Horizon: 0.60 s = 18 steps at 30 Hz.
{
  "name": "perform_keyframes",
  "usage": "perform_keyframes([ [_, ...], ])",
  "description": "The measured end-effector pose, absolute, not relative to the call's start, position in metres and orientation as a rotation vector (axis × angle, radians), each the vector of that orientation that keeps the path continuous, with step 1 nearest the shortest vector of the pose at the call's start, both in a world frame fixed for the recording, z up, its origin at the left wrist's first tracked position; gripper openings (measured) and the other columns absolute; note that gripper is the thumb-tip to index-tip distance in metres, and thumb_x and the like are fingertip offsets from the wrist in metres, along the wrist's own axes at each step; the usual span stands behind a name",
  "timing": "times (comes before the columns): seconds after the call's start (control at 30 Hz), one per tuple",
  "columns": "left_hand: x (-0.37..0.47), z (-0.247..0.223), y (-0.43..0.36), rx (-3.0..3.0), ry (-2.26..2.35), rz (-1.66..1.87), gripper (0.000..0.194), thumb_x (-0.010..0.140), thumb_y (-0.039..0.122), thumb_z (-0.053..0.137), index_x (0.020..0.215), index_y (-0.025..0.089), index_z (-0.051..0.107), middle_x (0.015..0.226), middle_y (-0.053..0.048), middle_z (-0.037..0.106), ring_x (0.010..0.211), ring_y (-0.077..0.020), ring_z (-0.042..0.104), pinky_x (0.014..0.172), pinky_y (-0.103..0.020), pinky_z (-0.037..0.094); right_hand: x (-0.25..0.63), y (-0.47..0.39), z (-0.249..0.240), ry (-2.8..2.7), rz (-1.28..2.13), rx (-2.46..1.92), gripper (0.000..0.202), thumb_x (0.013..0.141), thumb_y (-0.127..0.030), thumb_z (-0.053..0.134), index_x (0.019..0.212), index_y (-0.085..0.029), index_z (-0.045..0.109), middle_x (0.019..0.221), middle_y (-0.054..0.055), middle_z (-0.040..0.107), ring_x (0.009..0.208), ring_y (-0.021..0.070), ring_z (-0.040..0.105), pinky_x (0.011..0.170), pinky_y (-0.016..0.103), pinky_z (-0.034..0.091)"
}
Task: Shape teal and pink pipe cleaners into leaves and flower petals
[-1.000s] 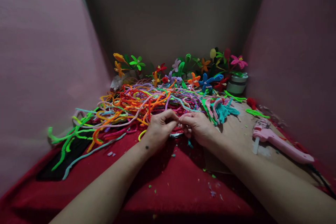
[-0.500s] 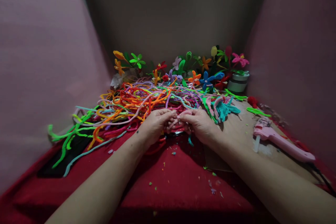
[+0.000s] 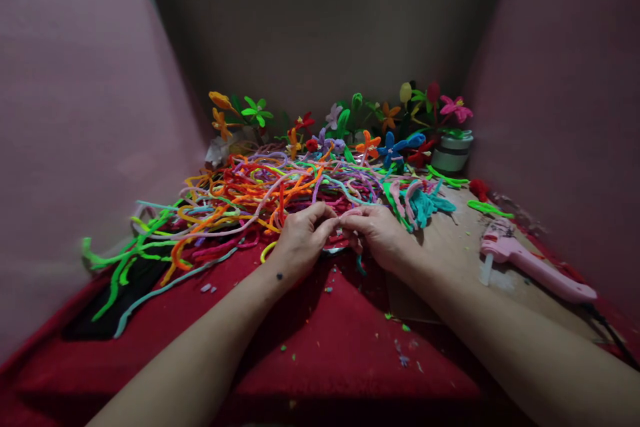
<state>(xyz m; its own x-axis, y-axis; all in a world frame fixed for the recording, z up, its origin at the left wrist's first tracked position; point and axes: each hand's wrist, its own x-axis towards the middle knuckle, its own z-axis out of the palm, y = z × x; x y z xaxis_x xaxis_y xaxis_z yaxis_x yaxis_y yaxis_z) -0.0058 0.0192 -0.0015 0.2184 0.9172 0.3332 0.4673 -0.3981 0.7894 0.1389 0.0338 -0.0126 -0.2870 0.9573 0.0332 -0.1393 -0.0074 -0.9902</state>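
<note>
My left hand (image 3: 307, 233) and my right hand (image 3: 379, 232) meet at the middle of the table, thumbs and fingers pinched close together. A pale pink pipe cleaner (image 3: 351, 213) shows at the fingertips of my right hand, partly hidden by the fingers. My left fingertips are closed at its near end. Just beyond the hands lies a tangled heap of pipe cleaners (image 3: 260, 190) in orange, pink, red, purple and green. Teal bent pipe cleaner pieces (image 3: 425, 203) lie right of my right hand. Something shiny and red lies below the fingers, mostly covered.
A pink glue gun (image 3: 537, 267) rests on a cardboard sheet (image 3: 450, 240) at the right, its cord trailing off. Pipe cleaner flowers (image 3: 393, 149) and a pale jar (image 3: 453, 152) stand at the back. A dark flat object (image 3: 95, 313) lies at the left on the red cloth (image 3: 310, 367).
My left hand has rolled inward, its back now turned more upward and its fingers nearer the right fingertips. My right hand stays almost in place. The view has shifted slightly.
</note>
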Motion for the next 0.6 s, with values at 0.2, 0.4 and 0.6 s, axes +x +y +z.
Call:
perform_keyframes([
  [0.2, -0.005, -0.003, 0.021, 1.872, 1.276, 1.116, 0.014, 0.078, 0.028, 0.052, 0.074, 0.017, 0.059, 0.067, 0.000, 0.058, 0.061, -0.0109, 0.050, 0.056, -0.021, 0.037, 0.138, 0.033, -0.010, -1.362, 1.476, -0.921, 0.016, 0.065, -0.023, 0.058, 0.052, -0.015, 0.056, 0.042, -0.004, 0.049, 0.035, 0.0056, 0.038, 0.035, 0.020, 0.027],
  [0.4, -0.004, 0.002, 0.021, 1.229, 1.092, 0.974, 0.014, 0.071, 0.024, 0.055, 0.061, 0.015, 0.052, 0.051, 0.003, 0.048, 0.040, -0.0062, 0.038, 0.040, -0.019, 0.027, 0.140, 0.033, -0.009, -1.434, 1.440, -0.925, 0.013, 0.065, -0.023, 0.059, 0.055, -0.014, 0.060, 0.045, -0.003, 0.052, 0.036, 0.0055, 0.038, 0.035, 0.020, 0.026],
  [0.6, -0.008, 0.007, 0.019, 1.295, 1.024, 0.986, 0.020, 0.067, 0.032, 0.066, 0.073, 0.014, 0.059, 0.059, 0.003, 0.055, 0.046, -0.0059, 0.044, 0.043, -0.019, 0.033, 0.141, 0.035, -0.012, -1.389, 1.500, -0.885, 0.017, 0.066, -0.028, 0.061, 0.056, -0.014, 0.059, 0.046, -0.003, 0.051, 0.037, 0.0055, 0.037, 0.036, 0.021, 0.027],
])
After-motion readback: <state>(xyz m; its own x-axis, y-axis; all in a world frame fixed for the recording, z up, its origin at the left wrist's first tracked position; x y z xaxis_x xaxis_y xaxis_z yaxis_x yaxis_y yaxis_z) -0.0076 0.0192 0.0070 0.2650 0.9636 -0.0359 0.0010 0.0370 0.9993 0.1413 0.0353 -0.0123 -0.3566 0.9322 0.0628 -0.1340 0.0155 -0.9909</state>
